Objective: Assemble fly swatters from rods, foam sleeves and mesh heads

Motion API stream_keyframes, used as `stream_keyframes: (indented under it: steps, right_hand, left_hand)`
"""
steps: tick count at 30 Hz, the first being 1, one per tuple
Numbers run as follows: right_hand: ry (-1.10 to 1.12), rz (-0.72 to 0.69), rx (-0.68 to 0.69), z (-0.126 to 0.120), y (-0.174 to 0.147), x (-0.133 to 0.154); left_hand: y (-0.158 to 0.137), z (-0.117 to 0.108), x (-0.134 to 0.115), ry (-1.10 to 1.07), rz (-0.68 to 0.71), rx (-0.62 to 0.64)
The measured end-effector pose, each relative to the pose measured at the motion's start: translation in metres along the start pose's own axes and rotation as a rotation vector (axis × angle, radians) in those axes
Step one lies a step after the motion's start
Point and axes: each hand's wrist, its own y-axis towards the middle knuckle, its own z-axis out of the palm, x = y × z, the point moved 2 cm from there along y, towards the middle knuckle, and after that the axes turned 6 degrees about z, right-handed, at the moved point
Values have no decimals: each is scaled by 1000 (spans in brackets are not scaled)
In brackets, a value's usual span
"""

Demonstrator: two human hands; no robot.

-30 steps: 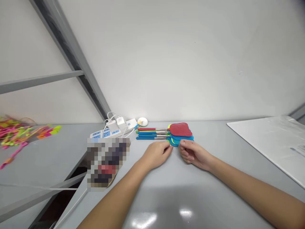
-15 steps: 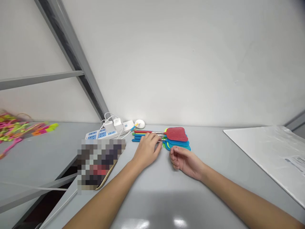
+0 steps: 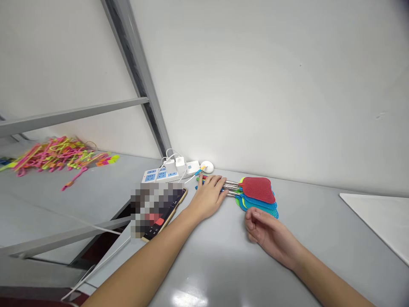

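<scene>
A stack of fly swatters lies on the grey table, with a red mesh head on top and blue and yellow-green ones below it. Their thin metal shafts point left. Across the handles rests my left hand, palm down with fingers spread, covering most of the grips. My right hand lies on its side just in front of the swatter heads. Its fingers are curled in, and nothing shows inside them.
Left of my forearm lies a phone, partly blurred out. Behind it are a power strip with chargers and a white round object. A pink and yellow pile sits far left, beyond a gap. A white flat package lies right.
The view has turned left, so the table things appear further right and more of the colourful pile shows. My left hand has slid over the handle ends. My right hand stays curled near the heads.
</scene>
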Motion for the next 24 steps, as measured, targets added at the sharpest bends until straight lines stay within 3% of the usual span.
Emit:
stream_keyframes:
  steps: [14, 20, 24]
  right_hand:
    - [-157, -8, 36, -1, 0, -3]
    - [-202, -14, 73, 0, -2, -4]
    - [-245, -15, 73, 5, -3, -5]
  left_hand:
    - [2, 14, 12, -26, 34, -136]
    - [6, 4, 6, -35, 39, -218]
    - [5, -10, -12, -34, 154, -320]
